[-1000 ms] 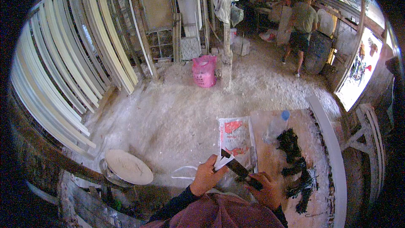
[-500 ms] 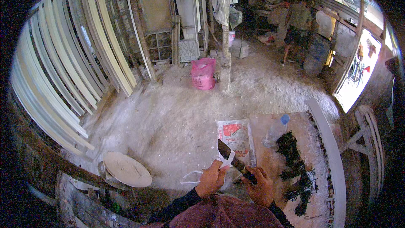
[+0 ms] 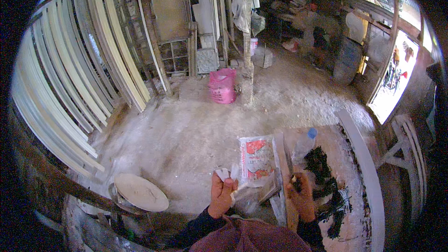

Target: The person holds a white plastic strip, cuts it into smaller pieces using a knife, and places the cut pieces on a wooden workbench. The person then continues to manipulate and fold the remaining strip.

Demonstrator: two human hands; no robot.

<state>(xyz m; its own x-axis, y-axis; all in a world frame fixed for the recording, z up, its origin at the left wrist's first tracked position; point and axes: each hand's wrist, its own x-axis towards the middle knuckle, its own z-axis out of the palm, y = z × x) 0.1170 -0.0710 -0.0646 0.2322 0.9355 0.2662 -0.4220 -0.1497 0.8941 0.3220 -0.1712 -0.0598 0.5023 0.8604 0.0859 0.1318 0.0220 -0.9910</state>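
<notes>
My left hand is closed on a thin white strip, its ends blurred by motion above the fingers. I cannot tell whether it is one piece or two. To its right, my right hand wraps round the handle of a knife. The narrow, smeared blade appears to point away from me, along the board's left side. Beyond and between the hands lies a flat white sack with red print. Beside my right hand, black stringy bundles rest on the board.
A clear bottle with a blue cap stands on the board. A pale rail edges its right side. A round pale basin is at left. Farther off are a pink bag, a post and leaning white strips.
The knife has come away from the white strip and swung to the right with my right hand. My left hand has drawn slightly left with the strip. The person at the back appears lower and blurred.
</notes>
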